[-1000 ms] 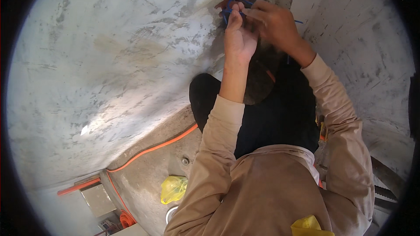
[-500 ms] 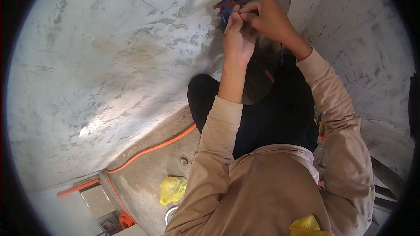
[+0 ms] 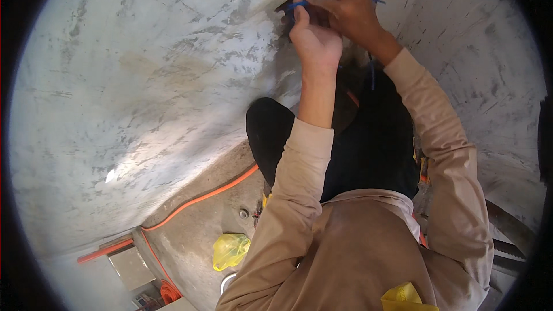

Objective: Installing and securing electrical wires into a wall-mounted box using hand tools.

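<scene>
In the head view, my left hand (image 3: 315, 40) is raised to a recess in the pale wall, its thumb and finger pinching a thin blue wire (image 3: 298, 4). Beside it on the right, my right hand (image 3: 352, 14) has its fingers bent over the wire close to the left fingertips; they are slightly smeared. A blue wire end (image 3: 377, 0) sticks out past the right knuckles. Below that wrist hangs another blue length (image 3: 371, 72). Most of the wall recess (image 3: 283, 10) is dark and covered by my hands.
A scuffed white wall (image 3: 150, 80) rises on the left and another (image 3: 472, 52) on the right. Along the floor runs an orange conduit (image 3: 201, 197). A yellow plastic bag (image 3: 230, 251) lies near a grey box (image 3: 131, 267) and a coil of orange tubing (image 3: 170, 292).
My right hand has shifted slightly up, its fingers now over the wire, and a blue end shows beyond its knuckles. The left wrist has moved a little right, still pinching the wire.
</scene>
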